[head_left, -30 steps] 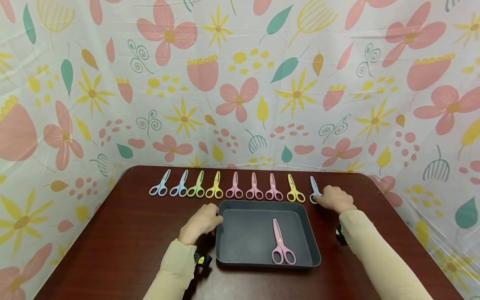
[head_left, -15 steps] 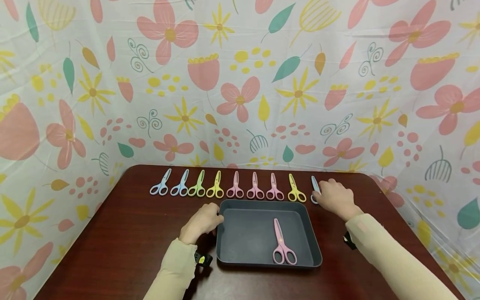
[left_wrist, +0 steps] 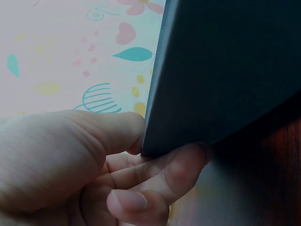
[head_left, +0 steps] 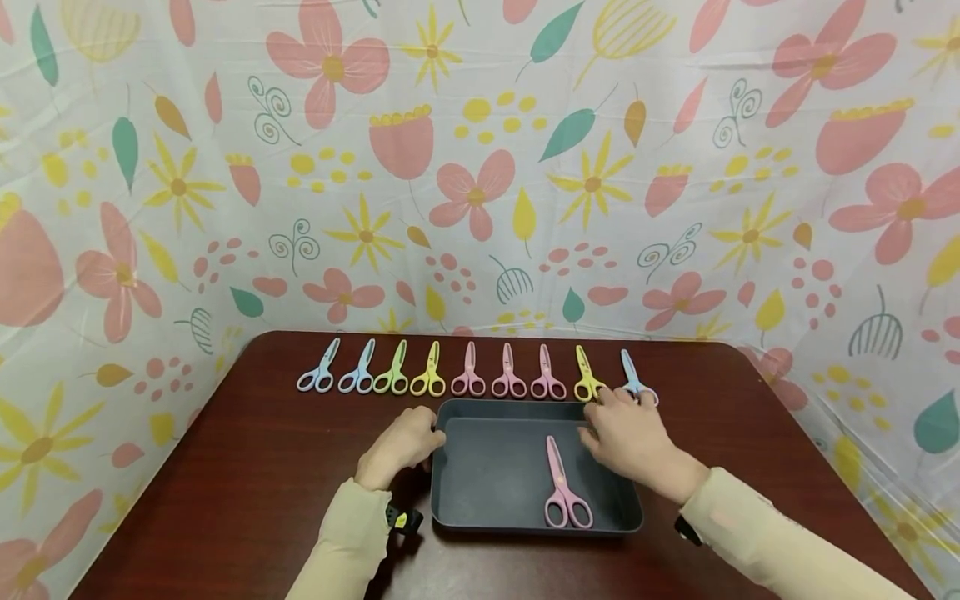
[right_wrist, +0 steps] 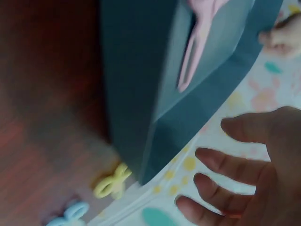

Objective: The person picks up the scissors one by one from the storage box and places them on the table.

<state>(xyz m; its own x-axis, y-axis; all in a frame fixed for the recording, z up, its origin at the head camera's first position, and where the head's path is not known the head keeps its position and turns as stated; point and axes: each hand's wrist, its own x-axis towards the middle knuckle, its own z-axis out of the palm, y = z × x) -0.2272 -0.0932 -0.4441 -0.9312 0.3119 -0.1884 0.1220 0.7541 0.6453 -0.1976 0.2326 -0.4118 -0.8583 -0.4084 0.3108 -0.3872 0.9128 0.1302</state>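
Observation:
My left hand grips the left wall of a dark grey tray. The left wrist view shows its thumb and fingers pinching the tray's edge. Inside the tray, toward the right, lies a pair of pink scissors. Above the tray's back right corner is my right hand, holding nothing. Its fingers are spread and relaxed in the right wrist view. Just beyond its fingertips lie yellow scissors and blue scissors, handles partly covered by the hand in the head view.
Along the back of the dark red table runs a row of more scissors: blue, another blue, green, yellow, and several pink. A flowered cloth hangs behind.
My right hand has left the blue scissors at the row's right end and moved left and nearer, over the tray's corner. Those scissors lie on the table. My left hand stays on the tray.

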